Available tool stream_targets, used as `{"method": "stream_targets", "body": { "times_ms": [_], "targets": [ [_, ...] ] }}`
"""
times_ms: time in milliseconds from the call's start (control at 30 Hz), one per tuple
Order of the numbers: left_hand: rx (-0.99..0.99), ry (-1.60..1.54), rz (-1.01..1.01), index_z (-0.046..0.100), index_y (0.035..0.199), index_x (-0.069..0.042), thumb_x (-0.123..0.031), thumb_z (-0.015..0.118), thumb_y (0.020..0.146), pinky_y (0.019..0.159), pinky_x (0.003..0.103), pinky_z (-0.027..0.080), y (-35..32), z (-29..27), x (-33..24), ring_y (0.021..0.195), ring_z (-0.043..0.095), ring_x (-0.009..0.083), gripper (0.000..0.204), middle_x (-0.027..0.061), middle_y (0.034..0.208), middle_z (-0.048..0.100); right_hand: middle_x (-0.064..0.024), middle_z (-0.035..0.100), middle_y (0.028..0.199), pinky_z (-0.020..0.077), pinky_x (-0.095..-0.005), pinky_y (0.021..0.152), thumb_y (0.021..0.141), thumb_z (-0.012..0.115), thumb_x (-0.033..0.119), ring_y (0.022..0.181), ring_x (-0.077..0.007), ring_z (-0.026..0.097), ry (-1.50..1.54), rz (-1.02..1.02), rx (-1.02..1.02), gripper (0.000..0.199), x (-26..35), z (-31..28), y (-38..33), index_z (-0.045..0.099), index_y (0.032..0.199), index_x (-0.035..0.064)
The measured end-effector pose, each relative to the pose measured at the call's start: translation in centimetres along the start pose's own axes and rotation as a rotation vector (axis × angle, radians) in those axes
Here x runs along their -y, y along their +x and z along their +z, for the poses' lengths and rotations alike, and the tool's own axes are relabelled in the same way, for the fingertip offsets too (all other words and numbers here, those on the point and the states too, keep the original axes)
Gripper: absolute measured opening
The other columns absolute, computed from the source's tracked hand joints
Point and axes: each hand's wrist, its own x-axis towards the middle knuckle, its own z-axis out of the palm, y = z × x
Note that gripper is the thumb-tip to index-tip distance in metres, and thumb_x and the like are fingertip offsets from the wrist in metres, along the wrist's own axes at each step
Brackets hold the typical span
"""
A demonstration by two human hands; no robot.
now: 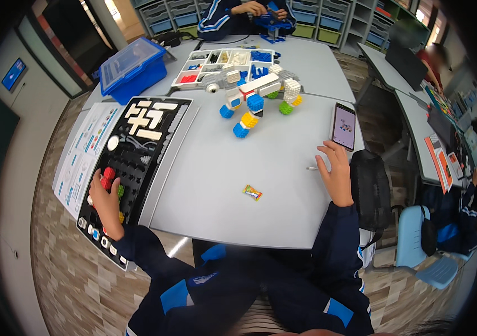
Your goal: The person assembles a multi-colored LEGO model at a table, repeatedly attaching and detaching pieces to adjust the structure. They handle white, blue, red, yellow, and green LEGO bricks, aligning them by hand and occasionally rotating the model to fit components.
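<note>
My left hand [105, 204] is over the black parts tray [132, 152] on the left, fingers apart around red knobbly blocks [108, 175]; whether they touch them is unclear. Green blocks [121, 191] and yellow ones [121, 217] sit beside that hand. My right hand [336, 178] rests at the table's right side, fingers spread, its fingertips by the lower end of a phone [344, 127] with a lit screen. Farther off, a four-legged model [261, 88] of white, grey, blue, yellow and green blocks stands on the table.
A candy in a colourful wrapper [252, 192] lies on the grey table [210, 196]. Behind the tray are a blue lidded bin [133, 70] and a white sorting tray [191, 70]. An instruction sheet [84, 151] lies left, a black bag [370, 193] right. Another person's hands [252, 8] work opposite.
</note>
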Motion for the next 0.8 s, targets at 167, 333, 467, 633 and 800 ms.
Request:
{"method": "stream_targets", "body": {
  "times_ms": [167,333,467,633,800],
  "targets": [
    [0.324,-0.845,0.221,0.051,0.142,-0.005,-0.023,0.084,0.081,0.107,0.041,0.045,0.3,6.0,-14.3,0.130,0.055,0.0275,0.072,0.0167,0.138,0.059,-0.0130,0.063,0.119,0.0461,-0.0407,0.097,0.086,0.069,0.003,0.113,-0.0328,0.057,-0.105,0.007,-0.089,0.021,-0.7,-0.1,0.0,0.067,0.107,0.0008],
    [0.409,-0.640,0.509,0.027,0.152,0.006,-0.048,0.093,0.062,0.122,0.048,0.023,-0.1,16.3,-25.5,0.151,0.023,0.0385,0.124,0.0265,0.161,0.024,-0.0125,0.062,0.119,0.0458,-0.0411,0.096,0.086,0.069,0.003,0.113,-0.0331,0.056,-0.044,0.035,-0.138,0.020,-1.7,0.5,-0.2,0.067,0.106,0.0017],
    [0.349,-0.458,0.497,0.034,0.149,0.000,-0.053,0.093,0.058,0.116,0.049,0.031,0.4,20.9,-29.0,0.144,0.032,0.0417,0.120,0.0250,0.153,0.033,-0.0125,0.061,0.119,0.0460,-0.0411,0.096,0.085,0.069,0.002,0.113,-0.0328,0.056,-0.015,0.055,-0.142,0.019,-1.9,0.6,-0.3,0.067,0.105,0.0019],
    [0.298,-0.681,0.515,0.041,0.142,-0.005,-0.048,0.093,0.061,0.106,0.050,0.038,1.1,23.1,-29.4,0.128,0.044,0.0399,0.105,0.0208,0.136,0.045,-0.0125,0.061,0.119,0.0479,-0.0405,0.094,0.085,0.070,0.000,0.112,-0.0318,0.058,-0.015,0.025,-0.157,0.019,-1.2,0.4,-0.1,0.067,0.104,0.0011],
    [0.295,-0.705,0.486,0.041,0.141,-0.005,-0.044,0.091,0.062,0.107,0.049,0.037,0.4,23.7,-28.9,0.126,0.043,0.0393,0.101,0.0195,0.134,0.045,-0.0127,0.060,0.120,0.0490,-0.0393,0.091,0.086,0.069,0.000,0.108,-0.0306,0.061,0.053,0.046,-0.129,0.017,-0.3,0.4,-0.5,0.067,0.103,0.0009]
  ]
}}
